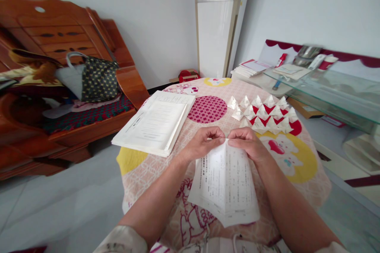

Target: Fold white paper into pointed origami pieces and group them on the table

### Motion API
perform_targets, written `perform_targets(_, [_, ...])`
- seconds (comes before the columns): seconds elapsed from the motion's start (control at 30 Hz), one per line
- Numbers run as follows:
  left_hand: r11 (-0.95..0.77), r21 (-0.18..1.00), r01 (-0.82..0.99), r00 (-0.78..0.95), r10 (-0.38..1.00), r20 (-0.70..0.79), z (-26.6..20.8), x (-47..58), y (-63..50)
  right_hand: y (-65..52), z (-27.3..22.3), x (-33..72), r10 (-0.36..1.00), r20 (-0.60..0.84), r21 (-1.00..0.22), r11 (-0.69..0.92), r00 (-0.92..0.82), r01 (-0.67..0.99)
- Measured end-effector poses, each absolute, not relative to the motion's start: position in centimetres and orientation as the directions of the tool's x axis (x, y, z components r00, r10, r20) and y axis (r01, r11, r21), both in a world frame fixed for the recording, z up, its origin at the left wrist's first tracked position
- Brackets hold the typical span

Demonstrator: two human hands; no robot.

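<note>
A printed sheet of paper hangs tilted in front of me over the near side of the table, with a crease down its middle. My left hand pinches its top edge near the crease. Close beside it, my right hand pinches the same edge, the fingertips of both hands almost touching. To the left lies a stack of printed papers. Several small folded paper pyramids stand in rows at the right of the table.
A patterned cloth covers the round table. On the left stands a wooden bench with a handbag on it. A glass-topped cabinet is at the right, carrying papers and small items. A tall white appliance stands behind.
</note>
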State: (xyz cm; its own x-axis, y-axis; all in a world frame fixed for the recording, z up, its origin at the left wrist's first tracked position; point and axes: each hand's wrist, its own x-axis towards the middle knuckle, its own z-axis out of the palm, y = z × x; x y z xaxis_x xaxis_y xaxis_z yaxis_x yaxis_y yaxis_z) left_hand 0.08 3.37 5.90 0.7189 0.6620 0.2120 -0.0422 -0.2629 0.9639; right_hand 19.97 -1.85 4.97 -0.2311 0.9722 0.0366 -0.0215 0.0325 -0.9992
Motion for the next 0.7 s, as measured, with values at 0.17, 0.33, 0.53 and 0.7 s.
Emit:
perform_targets(0.17, [-0.238, 0.971, -0.024, 0.725, 0.664, 0.18, 4.0, -0.1, 4.4, -1.2, 4.4, 19.9, 0.966, 0.014, -0.998, 0.029, -0.259, 0.056])
perform_targets(0.33, [-0.17, 0.983, -0.068, 0.733, 0.659, 0.165, 3.1, -0.1, 4.8, -0.9, 4.0, 19.9, 0.962, 0.018, -0.992, 0.052, -0.272, 0.119])
perform_targets(0.53, [-0.116, 0.991, -0.062, 0.723, 0.68, 0.124, 3.1, 0.2, 4.6, -0.8, 3.6, 19.8, 0.963, 0.042, -0.984, 0.086, -0.265, 0.154])
perform_targets(0.7, [-0.062, 0.997, -0.056, 0.687, 0.722, 0.083, 3.0, 0.3, 4.5, -0.7, 3.4, 19.6, 0.972, 0.029, -0.989, 0.061, -0.231, 0.133])
